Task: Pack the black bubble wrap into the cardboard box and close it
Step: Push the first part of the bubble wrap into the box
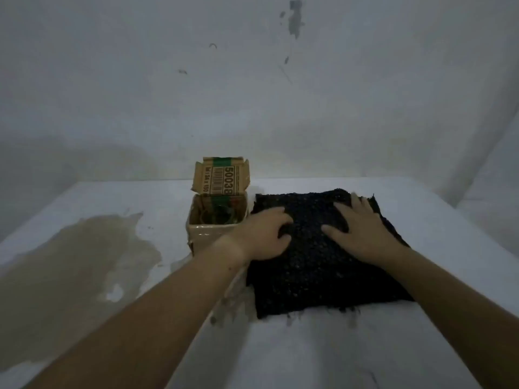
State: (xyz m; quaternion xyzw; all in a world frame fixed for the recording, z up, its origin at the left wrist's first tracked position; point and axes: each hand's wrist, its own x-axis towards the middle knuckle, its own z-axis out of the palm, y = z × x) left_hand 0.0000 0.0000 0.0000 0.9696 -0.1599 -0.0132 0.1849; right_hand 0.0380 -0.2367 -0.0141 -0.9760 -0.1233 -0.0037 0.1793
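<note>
A: While both hands sit on it, where does the black bubble wrap (317,265) lie?

B: Flat on the white table (337,349), at three o'clock of the open cardboard box (206,238), just beside it.

A: And the hands?

B: Left hand (261,234): fingers curled into the wrap, gripping it. Right hand (362,228): fingers spread straight, pressing flat. Lid flap (222,176): upright at the box's twelve o'clock. Brown stain (70,262): eight o'clock of the box.

- We see black bubble wrap (323,265), dotted with small bumps.
- The cardboard box (207,237) is brown, with a green stripe and black barcode print.
- The table (365,346) is white, with a tan stain (73,270).
</note>
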